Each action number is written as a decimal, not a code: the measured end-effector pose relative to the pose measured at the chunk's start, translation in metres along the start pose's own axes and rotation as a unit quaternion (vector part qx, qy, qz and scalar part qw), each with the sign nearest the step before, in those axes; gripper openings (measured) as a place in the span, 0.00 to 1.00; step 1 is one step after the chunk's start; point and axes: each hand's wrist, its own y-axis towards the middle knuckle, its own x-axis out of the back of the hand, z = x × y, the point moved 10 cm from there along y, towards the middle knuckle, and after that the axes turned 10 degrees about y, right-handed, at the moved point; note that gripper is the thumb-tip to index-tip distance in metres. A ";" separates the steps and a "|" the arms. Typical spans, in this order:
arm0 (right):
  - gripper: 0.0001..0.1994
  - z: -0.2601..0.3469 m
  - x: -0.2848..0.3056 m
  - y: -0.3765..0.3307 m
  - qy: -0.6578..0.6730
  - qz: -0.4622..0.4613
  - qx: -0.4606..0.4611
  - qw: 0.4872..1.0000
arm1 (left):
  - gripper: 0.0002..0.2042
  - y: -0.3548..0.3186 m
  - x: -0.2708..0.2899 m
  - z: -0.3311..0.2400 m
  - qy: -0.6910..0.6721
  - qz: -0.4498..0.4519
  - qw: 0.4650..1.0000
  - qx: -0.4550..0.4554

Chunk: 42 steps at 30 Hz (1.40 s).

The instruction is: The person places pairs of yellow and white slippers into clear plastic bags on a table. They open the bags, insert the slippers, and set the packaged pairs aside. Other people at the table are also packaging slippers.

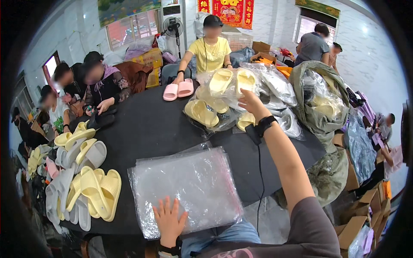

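Observation:
My left hand [169, 220] lies flat with its fingers spread on a stack of clear plastic bags [189, 185] at the table's near edge. My right hand [252, 104] reaches far across the table, fingers apart, its fingertips at the near end of a pair of pale yellow slippers [221, 82] in a clear bag. That pair rests on a pile of other bagged slippers, including a yellow pair [201, 112] to its left and white ones [277, 86] to its right. Whether the fingertips pinch any of the bag's film is hard to make out.
Loose yellow slippers [100, 191] and grey slippers [64, 193] are heaped at the left on the black table [146, 116]. Across from me a person [209, 53] touches pink slippers [178, 89]. A large green-grey sack [318, 69] of bagged slippers stands at right; cardboard boxes [357, 232] sit below.

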 end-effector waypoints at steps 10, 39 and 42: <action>0.27 0.159 -0.061 -0.142 -0.012 0.100 0.333 0.938 | 0.29 -0.001 0.007 0.005 -0.009 0.008 1.000 0.016; 0.21 -0.144 0.028 -0.264 -0.218 0.175 0.045 0.959 | 0.24 -0.011 -0.028 0.013 -0.251 0.100 0.958 0.095; 0.23 -0.102 -0.004 -0.323 -0.503 0.167 0.280 0.800 | 0.24 -0.018 -0.035 0.019 -0.260 0.085 0.954 0.124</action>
